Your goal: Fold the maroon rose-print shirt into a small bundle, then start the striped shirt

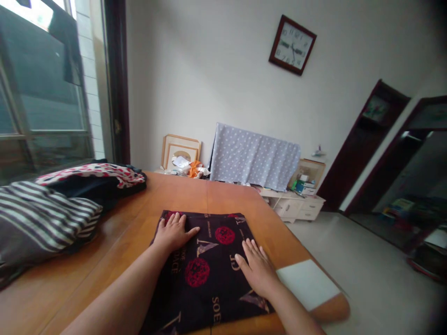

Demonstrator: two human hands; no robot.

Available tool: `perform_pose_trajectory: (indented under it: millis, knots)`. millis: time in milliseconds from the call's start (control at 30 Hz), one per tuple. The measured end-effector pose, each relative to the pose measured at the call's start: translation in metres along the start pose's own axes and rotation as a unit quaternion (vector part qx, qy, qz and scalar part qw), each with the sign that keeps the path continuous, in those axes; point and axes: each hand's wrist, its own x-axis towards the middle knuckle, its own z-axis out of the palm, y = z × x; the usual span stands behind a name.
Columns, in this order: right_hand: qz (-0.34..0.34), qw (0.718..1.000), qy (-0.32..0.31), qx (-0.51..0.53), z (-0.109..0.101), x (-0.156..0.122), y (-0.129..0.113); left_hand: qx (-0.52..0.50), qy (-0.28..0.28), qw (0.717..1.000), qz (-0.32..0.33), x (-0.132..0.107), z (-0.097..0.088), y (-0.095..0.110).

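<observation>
A folded black cloth (pixel 216 267) with red round motifs and gold lettering lies flat on a wooden table (pixel 174 190). My left hand (pixel 173 231) presses palm-down on its upper left part, fingers spread. My right hand (pixel 256 270) rests flat on the cloth's right edge, its fingertips pointing left. Neither hand grips the cloth. Just right of my right hand, a white rectangular sheet (pixel 307 284) lies on the table's near corner.
A heap of striped cloth (pixel 42 218) and a red-and-white patterned garment (pixel 94 172) lie on the table's left side. Beyond the far edge stand a polka-dot cloth (pixel 254 156), picture frames (pixel 180 151) and a low white cabinet (pixel 293 207). Bare floor lies to the right.
</observation>
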Motion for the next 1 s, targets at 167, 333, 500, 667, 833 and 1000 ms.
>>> perform_pose_trajectory:
  millis: [167,333,500,667,833,1000]
  knots:
    - [0.003,1.000,0.015,0.000,0.004,0.002,0.003,-0.068,0.036,0.996,-0.034,-0.003,-0.012,-0.005]
    - [0.001,1.000,0.028,-0.005,0.011,0.003,0.005,-0.131,0.058,0.988,-0.052,-0.007,-0.027,-0.008]
    - [-0.007,0.999,0.047,-0.016,0.020,0.007,0.010,-0.106,0.060,0.991,-0.059,-0.018,-0.039,-0.015]
    - [-0.014,0.998,0.054,-0.025,0.027,0.009,0.012,-0.057,0.062,0.994,-0.076,-0.044,-0.050,-0.015]
    - [-0.017,0.997,0.067,-0.034,0.033,0.011,0.016,-0.042,0.052,0.997,-0.032,-0.079,-0.045,0.028]
    - [-0.036,0.997,0.049,-0.053,0.030,0.011,0.017,-0.022,-0.037,0.991,0.127,-0.126,-0.026,0.062]
